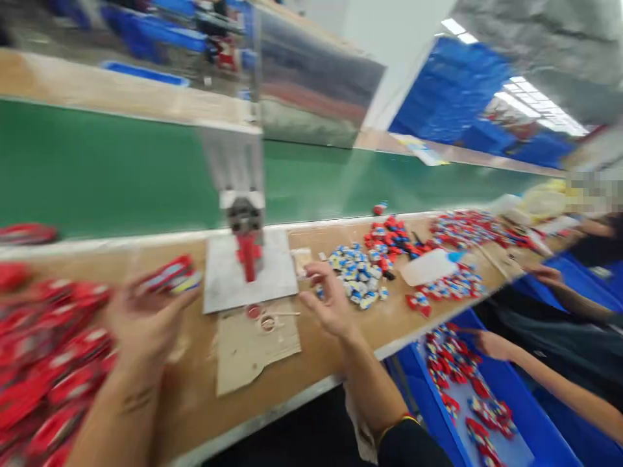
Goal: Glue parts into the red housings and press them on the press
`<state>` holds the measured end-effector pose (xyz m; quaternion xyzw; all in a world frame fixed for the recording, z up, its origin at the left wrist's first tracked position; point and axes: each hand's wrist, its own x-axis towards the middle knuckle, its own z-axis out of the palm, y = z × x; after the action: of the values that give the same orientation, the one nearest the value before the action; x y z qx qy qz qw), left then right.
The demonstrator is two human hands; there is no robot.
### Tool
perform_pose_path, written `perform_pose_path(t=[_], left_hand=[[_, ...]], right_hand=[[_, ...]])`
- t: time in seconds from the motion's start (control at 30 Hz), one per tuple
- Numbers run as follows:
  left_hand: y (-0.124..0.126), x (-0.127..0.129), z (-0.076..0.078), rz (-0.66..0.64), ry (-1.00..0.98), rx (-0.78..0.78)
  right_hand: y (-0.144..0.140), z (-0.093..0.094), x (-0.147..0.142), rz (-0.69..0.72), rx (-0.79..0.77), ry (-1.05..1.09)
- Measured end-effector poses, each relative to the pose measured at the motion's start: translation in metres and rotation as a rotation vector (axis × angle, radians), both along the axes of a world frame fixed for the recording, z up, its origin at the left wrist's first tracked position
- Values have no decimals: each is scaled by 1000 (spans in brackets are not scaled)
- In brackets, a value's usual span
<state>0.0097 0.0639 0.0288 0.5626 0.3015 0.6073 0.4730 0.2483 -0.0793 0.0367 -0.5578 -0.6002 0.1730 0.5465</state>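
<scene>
Green conveyor belt (121, 168), cardboard scrap (253, 347), blue bin (530, 421) of red pieces beside workbench (311, 363).

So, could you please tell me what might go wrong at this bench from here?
1. The left hand holds a red part only at the fingertips, so it might slip.
2. The right hand is close to the press; fingers could get pinched if it cycles.
3. The white pile and red pile almost touch, so the two could mix.

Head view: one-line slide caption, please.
Left hand holds a red toy car; right hand reaches beside the small grey press.
</scene>
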Motion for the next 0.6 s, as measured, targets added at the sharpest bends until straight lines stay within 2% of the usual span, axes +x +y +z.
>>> perform_pose_path(t=[0.07,0.17,0.3,0.4,0.5,0.6], left_hand=[[-6,-17,-14,20,-106,-118],[-6,-17,-27,-40,-103,-201],[-9,-9,-29,-64,-96,-212],[-13,-10,-25,-85,-92,-209],[-13,-14,-23,-81,-99,-207],[-13,-17,-21,-76,-77,-211]], right_hand=[[8,0,4,106,-67,45],[29,4,-4,266,-136,86],[52,18,-17,481,-254,39],[55,32,-18,570,-206,44],[55,61,-17,671,-48,116],[75,112,-22,675,72,127]])
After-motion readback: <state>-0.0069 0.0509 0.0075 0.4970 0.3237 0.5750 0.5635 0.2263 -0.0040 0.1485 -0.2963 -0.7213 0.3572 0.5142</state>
